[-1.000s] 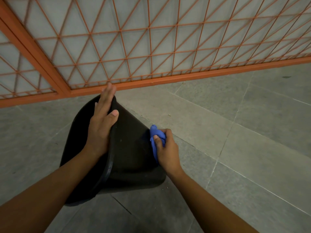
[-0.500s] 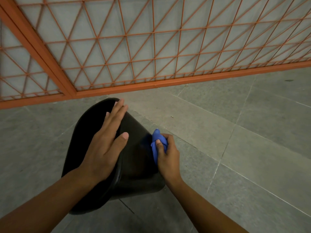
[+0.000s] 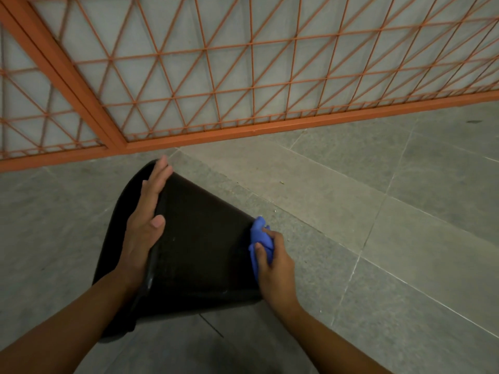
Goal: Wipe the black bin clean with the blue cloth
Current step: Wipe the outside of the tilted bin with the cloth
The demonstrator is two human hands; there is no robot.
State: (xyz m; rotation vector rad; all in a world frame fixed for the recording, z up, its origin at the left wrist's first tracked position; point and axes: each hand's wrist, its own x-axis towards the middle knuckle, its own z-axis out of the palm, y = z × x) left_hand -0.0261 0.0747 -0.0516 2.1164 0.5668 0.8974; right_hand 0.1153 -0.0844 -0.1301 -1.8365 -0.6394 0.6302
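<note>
The black bin (image 3: 199, 244) lies tipped on its side on the grey floor, its open mouth facing left and its base pointing right. My left hand (image 3: 145, 225) rests flat on the rim with straight fingers, steadying it. My right hand (image 3: 272, 265) grips the bunched blue cloth (image 3: 259, 238) and presses it against the bin's outer wall near the base end. The inside of the bin is hidden from here.
An orange metal lattice fence (image 3: 243, 76) with a thick bottom rail (image 3: 297, 124) runs across the back, close behind the bin. Grey stone floor tiles (image 3: 391, 225) spread out to the right and front.
My left hand has slid along the rim with its fingers still straight. My right hand with the cloth has moved along the wall toward the bin's base.
</note>
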